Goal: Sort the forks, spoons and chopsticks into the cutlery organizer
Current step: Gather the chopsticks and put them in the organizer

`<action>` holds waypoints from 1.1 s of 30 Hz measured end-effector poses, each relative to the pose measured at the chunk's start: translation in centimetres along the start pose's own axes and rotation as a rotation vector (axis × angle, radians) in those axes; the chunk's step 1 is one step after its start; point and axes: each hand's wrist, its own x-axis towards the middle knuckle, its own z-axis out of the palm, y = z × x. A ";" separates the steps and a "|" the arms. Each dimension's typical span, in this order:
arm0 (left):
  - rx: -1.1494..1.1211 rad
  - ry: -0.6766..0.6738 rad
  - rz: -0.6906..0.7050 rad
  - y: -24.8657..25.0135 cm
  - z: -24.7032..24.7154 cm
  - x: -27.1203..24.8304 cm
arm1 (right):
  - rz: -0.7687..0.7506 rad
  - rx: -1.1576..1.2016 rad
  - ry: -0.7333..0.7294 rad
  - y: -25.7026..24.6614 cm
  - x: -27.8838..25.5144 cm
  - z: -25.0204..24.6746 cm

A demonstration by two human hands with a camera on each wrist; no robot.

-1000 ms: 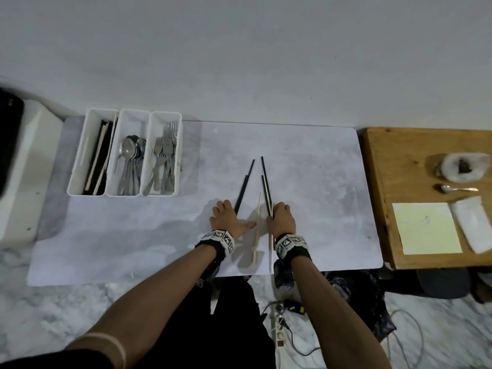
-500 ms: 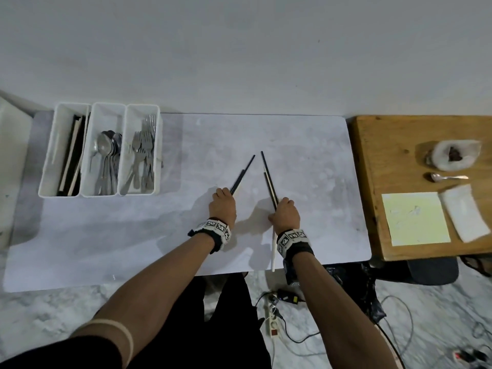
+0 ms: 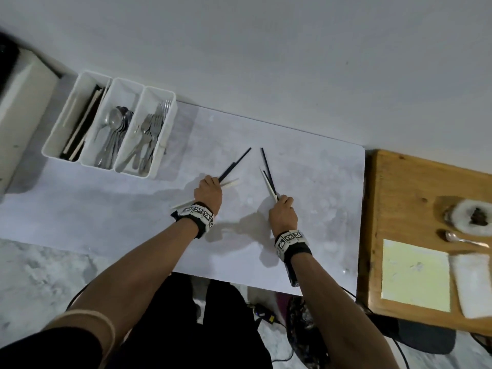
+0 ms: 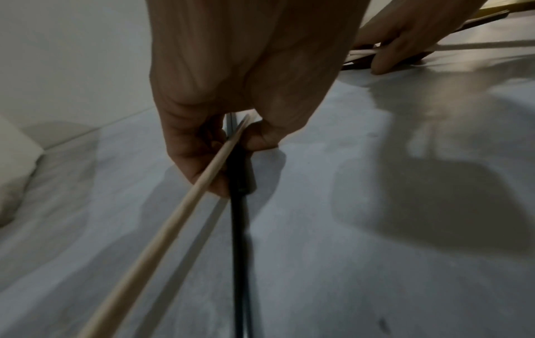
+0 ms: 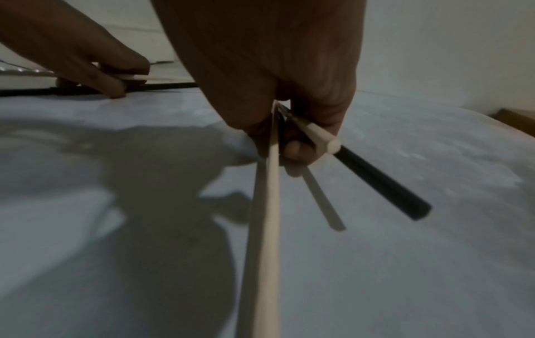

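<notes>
My left hand point(image 3: 209, 191) grips black chopsticks point(image 3: 234, 165) and one pale wooden chopstick point(image 3: 231, 183) above the mat; the left wrist view shows the pale chopstick point(image 4: 173, 215) and a black one point(image 4: 240, 228) pinched between thumb and fingers. My right hand point(image 3: 282, 209) holds black and pale chopsticks point(image 3: 267, 174) that point away from me. In the right wrist view a pale chopstick point(image 5: 270, 205) and a black one point(image 5: 379, 183) stick out of its grip. The white three-part cutlery organizer point(image 3: 157, 171) stands at the far left, with chopsticks, spoons point(image 3: 115, 131) and forks point(image 3: 150, 131) in separate compartments.
The hands work over a grey marble-pattern mat point(image 3: 319, 209). A wooden side table point(image 3: 399, 182) at the right carries a yellow note pad point(image 3: 415, 272), a spoon point(image 3: 463, 238), a white cloth and a wrapped item. A white box point(image 3: 18, 102) stands left of the organizer.
Both hands have lifted their chopsticks off the mat and moved apart. The left hand now also holds a pale chopstick. The camera has tilted, so the organizer appears nearer.
</notes>
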 end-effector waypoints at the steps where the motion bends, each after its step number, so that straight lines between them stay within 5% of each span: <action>1: -0.005 0.005 -0.014 0.1 0.0 0.0 | -0.013 -0.003 -0.022 0.0 0.4 -0.3; 8: 0.016 0.071 0.012 0.0 0.3 0.2 | -0.115 -0.112 -0.031 -0.3 1.9 -0.7; 23: -0.346 0.187 0.060 -0.1 1.4 -0.9 | -0.219 -0.211 0.055 -1.1 2.7 -1.8; 33: -0.069 0.123 0.064 1.3 0.2 0.0 | -0.206 0.071 -0.051 -0.3 3.6 -4.2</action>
